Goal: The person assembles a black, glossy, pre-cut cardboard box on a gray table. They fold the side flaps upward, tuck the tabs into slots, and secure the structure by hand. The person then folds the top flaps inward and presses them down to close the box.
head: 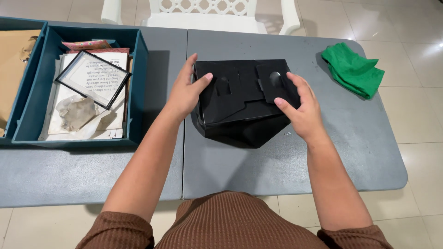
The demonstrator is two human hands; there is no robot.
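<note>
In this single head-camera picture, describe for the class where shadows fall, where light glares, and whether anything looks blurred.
Head view: the picture is sharp throughout; the black folded box throws a soft shadow toward the person, under its near edge; both the left hand and right hand are evenly lit; the green cloth casts a faint shadow on the grey table; the floor tiles show mild glare.

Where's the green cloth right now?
In the head view the green cloth lies crumpled at the far right corner of the grey table, apart from the black box and beyond the right hand.
</note>
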